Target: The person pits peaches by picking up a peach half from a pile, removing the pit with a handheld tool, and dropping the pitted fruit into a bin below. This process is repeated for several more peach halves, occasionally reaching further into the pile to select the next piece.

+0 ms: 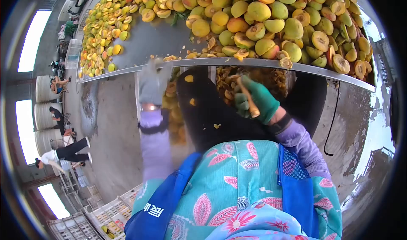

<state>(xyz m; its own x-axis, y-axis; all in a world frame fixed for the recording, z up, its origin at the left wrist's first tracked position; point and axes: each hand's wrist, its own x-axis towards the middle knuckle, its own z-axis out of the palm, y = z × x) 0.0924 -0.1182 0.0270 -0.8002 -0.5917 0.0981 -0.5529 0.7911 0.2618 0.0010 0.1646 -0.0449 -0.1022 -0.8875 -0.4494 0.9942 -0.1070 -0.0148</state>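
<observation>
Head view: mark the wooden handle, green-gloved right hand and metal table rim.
Wooden handle [253,108]: head view, on its lower end.
Green-gloved right hand [259,98]: head view, middle of the hand.
Metal table rim [203,62]: head view, near edge.

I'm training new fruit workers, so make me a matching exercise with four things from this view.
1. Left hand
2. Right hand
3. Table
4. Shoulder straps

A. Blue
B. Bears heaped fruit, much of it cut open
C. Grey glove, blurred
D. Green glove, gripping a tool

Pairs: 1-C, 2-D, 3-B, 4-A
</observation>
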